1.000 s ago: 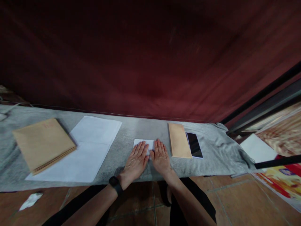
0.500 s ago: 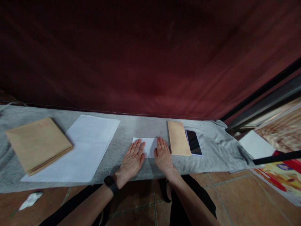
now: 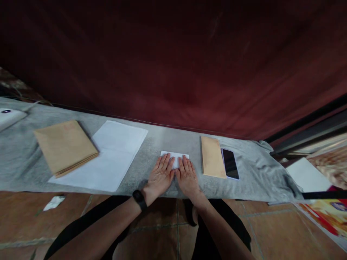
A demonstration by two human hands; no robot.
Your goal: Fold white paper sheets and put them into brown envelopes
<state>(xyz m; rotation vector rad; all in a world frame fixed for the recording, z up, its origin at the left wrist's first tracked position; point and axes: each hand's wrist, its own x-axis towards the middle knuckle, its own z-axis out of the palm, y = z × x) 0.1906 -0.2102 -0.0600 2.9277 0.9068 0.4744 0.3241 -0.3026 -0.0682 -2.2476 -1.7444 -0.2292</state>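
Note:
A small folded sheet of white paper (image 3: 175,156) lies on the grey cloth (image 3: 159,137) in front of me, its lower part covered by my hands. My left hand (image 3: 161,175) rests flat on its left side, fingers stretched out. Flat on the right side is my right hand (image 3: 187,178), fingers extended and the thumb close to the left thumb. To the right lies a brown envelope (image 3: 213,157). Larger white sheets (image 3: 108,164) spread out to the left, partly under a stack of brown envelopes (image 3: 66,144).
A phone (image 3: 230,163) lies beside the single envelope. At the far left edge is a white device (image 3: 11,117). A dark red curtain (image 3: 173,72) hangs behind the cloth-covered surface. A black frame (image 3: 311,133) stands at right. A scrap of white paper (image 3: 54,203) lies on the tiled floor.
My hands have come closer together on the folded paper, the right one shifting toward the left. The camera view has turned a little, bringing the white device into sight.

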